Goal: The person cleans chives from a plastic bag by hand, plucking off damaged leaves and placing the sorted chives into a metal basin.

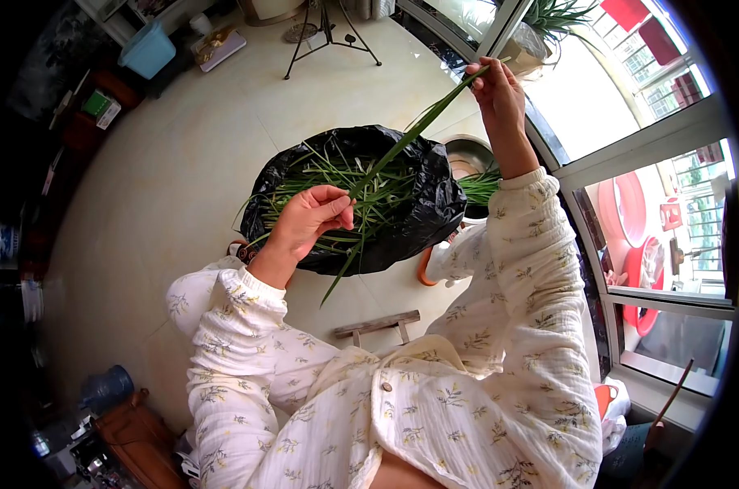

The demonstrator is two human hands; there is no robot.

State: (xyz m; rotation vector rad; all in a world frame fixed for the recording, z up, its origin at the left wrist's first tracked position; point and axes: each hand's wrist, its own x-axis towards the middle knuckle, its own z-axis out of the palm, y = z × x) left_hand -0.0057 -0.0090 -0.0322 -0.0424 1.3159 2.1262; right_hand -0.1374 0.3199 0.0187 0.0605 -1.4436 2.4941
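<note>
A thin bunch of green chives point(418, 129) stretches at a slant between my two hands. My left hand point(308, 218) pinches its lower part, and the loose leaf ends hang below the fingers. Up and to the right, my right hand point(500, 96) has the other end between thumb and fingers. Beneath them is a black plastic bag point(441, 200), its mouth spread wide, with a heap of loose chives point(304, 174) inside. To the right of the bag stands a metal basin point(466, 149), partly hidden, with more chives point(481, 187) at it.
A small wooden stool point(378, 324) is on the tiled floor point(182, 163) near my legs. A black metal stand point(329, 41) is at the far side. Glass sliding doors point(642, 134) run along the right. A blue bin point(148, 49) sits far left, a brown bag point(137, 440) lower left.
</note>
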